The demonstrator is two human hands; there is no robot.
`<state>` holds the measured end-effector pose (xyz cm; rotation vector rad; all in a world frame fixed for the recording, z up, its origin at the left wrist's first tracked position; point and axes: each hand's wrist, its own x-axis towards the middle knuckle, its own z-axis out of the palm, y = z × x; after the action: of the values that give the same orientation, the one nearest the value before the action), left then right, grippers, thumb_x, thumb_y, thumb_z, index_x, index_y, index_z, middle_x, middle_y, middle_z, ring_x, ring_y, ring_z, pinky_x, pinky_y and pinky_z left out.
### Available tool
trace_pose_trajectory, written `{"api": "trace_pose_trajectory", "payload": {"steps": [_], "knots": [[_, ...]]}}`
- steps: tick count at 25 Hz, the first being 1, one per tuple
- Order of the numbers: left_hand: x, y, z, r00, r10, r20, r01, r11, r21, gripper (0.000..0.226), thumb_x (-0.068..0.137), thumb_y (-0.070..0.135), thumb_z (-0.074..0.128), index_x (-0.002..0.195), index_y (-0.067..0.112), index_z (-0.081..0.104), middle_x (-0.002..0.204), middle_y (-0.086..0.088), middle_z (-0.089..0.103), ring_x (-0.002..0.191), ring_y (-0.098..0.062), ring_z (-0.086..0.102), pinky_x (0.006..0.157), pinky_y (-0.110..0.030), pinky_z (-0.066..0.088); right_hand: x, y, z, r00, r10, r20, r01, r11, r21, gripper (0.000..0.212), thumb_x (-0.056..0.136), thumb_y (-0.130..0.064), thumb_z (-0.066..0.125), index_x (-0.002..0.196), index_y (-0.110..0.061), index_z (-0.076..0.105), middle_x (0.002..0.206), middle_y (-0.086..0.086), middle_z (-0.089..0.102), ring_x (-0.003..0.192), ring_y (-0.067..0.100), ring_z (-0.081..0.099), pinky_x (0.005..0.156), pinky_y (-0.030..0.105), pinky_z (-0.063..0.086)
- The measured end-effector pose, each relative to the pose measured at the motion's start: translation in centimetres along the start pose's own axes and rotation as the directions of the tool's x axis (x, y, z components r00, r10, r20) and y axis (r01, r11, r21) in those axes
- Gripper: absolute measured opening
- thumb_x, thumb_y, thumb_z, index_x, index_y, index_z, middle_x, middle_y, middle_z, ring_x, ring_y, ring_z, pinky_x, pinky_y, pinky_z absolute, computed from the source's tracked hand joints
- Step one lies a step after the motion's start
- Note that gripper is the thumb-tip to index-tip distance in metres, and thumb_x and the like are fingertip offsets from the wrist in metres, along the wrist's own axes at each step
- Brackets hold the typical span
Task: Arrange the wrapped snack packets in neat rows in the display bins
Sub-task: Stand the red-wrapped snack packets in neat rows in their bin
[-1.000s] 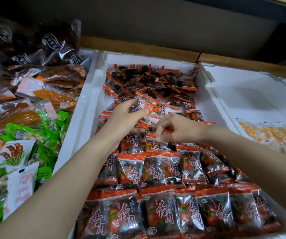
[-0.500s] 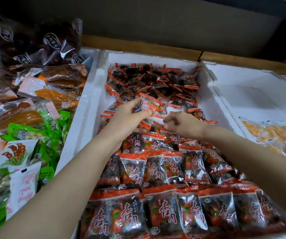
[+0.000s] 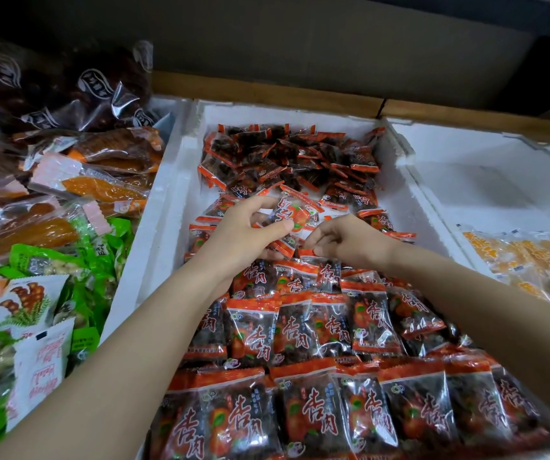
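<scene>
A packet [image 3: 291, 215] is pinched between the thumb and curled fingers of the left hand [image 3: 247, 234]. It is held just above the middle of the foam bin [image 3: 172, 194], between the loose heap [image 3: 293, 157] at the back and the finished rows [image 3: 300, 327] at the front. It is probably held there to be turned label-up before being laid into the unfinished far row.

The right hand [image 3: 350, 242] is curled, and the orange top seam of a second packet [image 3: 310, 253] appears to be nipped between its thumb and forefinger. This is judged to be a straightening of that row's edge, so that room is left for the incoming piece.

The rows are overlapped like shingles, with the seams toward the back, so that every label can be read from the front.

The packets are small pillows of clear, crinkled film. They are sealed with orange-red bands at both ends, printed with red characters and filled with dark fruit, and glare is thrown off the film. In the heap they lie at all angles. Roughly half the bin is judged to be ordered.

Yellow packets [image 3: 532, 257] are seen in the bin to the right.
</scene>
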<state>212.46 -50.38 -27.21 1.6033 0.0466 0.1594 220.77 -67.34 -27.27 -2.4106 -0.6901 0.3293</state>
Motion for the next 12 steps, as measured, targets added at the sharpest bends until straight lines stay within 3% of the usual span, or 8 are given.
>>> {"api": "trace_pose_trajectory", "payload": {"steps": [4,9,10,12], "knots": [[-0.2,0.1,0.2,0.999,0.011,0.032,-0.01,1.0,-0.023,0.028,0.093,0.006,0.058,0.096,0.033,0.053,0.099,0.015,0.046,0.089,-0.005,0.06,0.073,-0.027,0.059,-0.1,-0.1,-0.4,0.999,0.042,0.008,-0.043,0.996,0.072,0.021,0.093,0.007,0.046,0.099,0.0,0.065,0.067,-0.005,0.056,0.051,-0.007,0.052,0.052,0.004,0.038],[-0.3,0.3,0.2,1.0,0.0,-0.008,0.0,1.0,0.022,0.019,0.089,0.016,0.065,0.101,0.028,0.058,0.124,0.002,0.053,0.1,-0.015,0.063,0.075,-0.029,0.059,-0.7,0.0,0.0,0.992,0.016,0.122,-0.023,0.998,0.058,0.019,0.093,0.0,0.051,0.105,-0.003,0.066,0.076,-0.005,0.062,0.068,-0.004,0.056,0.066,0.009,0.042],[-0.2,0.2,0.1,1.0,-0.007,-0.018,0.008,0.999,0.045,0.018,0.089,0.02,0.066,0.102,0.03,0.058,0.128,-0.002,0.054,0.102,-0.017,0.063,0.079,-0.03,0.058,-1.0,-0.2,0.1,0.995,0.003,0.104,-0.005,1.0,0.019,0.02,0.095,-0.004,0.05,0.108,-0.003,0.065,0.082,-0.003,0.064,0.072,-0.003,0.057,0.067,0.008,0.041],[0.0,0.0,0.2,1.0,-0.008,-0.029,0.012,0.991,0.13,0.023,0.088,0.03,0.066,0.11,0.035,0.059,0.131,-0.001,0.056,0.11,-0.018,0.06,0.091,-0.037,0.053,-1.7,-0.8,-0.3,0.997,-0.039,-0.062,0.042,0.999,0.033,0.028,0.1,-0.016,0.04,0.113,0.0,0.06,0.091,0.003,0.065,0.08,0.009,0.059,0.064,0.009,0.043]]}}
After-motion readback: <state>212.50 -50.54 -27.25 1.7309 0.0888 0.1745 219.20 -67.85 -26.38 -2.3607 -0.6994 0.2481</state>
